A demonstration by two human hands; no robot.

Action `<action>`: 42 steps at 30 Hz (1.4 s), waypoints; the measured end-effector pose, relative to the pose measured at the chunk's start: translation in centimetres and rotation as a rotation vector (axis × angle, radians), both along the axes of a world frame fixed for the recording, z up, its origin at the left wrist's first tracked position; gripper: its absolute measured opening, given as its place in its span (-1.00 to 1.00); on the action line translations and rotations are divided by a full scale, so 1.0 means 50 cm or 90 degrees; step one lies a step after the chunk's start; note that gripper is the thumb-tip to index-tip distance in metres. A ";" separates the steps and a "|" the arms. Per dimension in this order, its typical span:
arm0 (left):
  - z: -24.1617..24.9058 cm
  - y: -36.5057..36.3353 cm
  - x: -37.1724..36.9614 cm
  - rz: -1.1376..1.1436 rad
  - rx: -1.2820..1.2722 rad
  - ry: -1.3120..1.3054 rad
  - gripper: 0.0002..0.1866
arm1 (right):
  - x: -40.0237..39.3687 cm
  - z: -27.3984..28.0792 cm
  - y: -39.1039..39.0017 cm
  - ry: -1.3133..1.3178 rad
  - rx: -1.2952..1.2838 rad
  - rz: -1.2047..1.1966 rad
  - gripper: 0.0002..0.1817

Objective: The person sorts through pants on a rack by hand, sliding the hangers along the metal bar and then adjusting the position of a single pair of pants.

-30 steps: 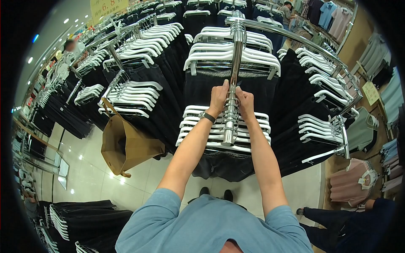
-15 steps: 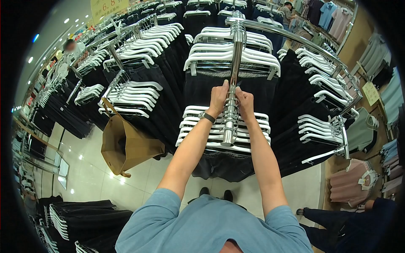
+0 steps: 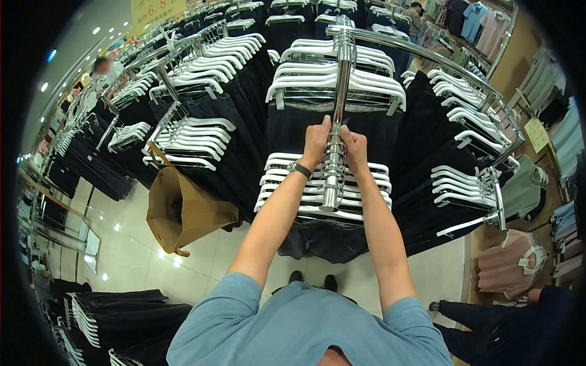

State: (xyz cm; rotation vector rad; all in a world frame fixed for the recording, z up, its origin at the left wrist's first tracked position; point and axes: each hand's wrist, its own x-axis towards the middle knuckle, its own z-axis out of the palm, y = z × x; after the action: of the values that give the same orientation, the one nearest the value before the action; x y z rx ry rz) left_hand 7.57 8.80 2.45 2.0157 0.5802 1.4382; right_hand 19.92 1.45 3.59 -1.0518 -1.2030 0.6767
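Observation:
A chrome display rail (image 3: 342,79) runs away from me with white clip hangers on it. My left hand (image 3: 315,143) is closed at the left side of this rail, thumb pointing forward. On the other side, my right hand (image 3: 354,145) mirrors it, fingers curled. Both hands are at the rear of the front group of white hangers (image 3: 284,182), by their metal hooks (image 3: 332,161), and appear closed on them; the undersides of the fingers are hidden. Dark trousers (image 3: 323,241) hang from these hangers. Behind my hands hang more white hangers (image 3: 336,82) with black trousers (image 3: 287,128).
A brown bag (image 3: 189,210) hangs at the left rack's end, near white hangers (image 3: 192,143). More hangers (image 3: 461,186) line the right arm of the rack. Pink clothing (image 3: 506,262) is at the right wall. Other people are in the far background and at lower right.

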 end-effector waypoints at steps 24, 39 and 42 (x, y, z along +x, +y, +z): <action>-0.037 0.027 0.006 0.041 0.168 0.016 -0.85 | -0.001 0.003 -0.003 -0.009 0.007 -0.005 -0.39; 0.011 -0.010 0.003 0.020 -0.044 -0.005 -0.39 | -0.001 -0.001 -0.001 0.009 -0.005 0.003 -0.38; 0.013 -0.011 0.002 0.034 -0.020 -0.005 -0.36 | -0.001 0.000 -0.001 0.010 -0.003 -0.001 -0.39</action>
State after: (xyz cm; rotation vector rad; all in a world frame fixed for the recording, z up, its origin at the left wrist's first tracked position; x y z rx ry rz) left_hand 7.69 8.23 3.12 1.9838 0.6539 1.4577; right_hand 19.86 1.38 3.58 -1.0492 -1.1869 0.6858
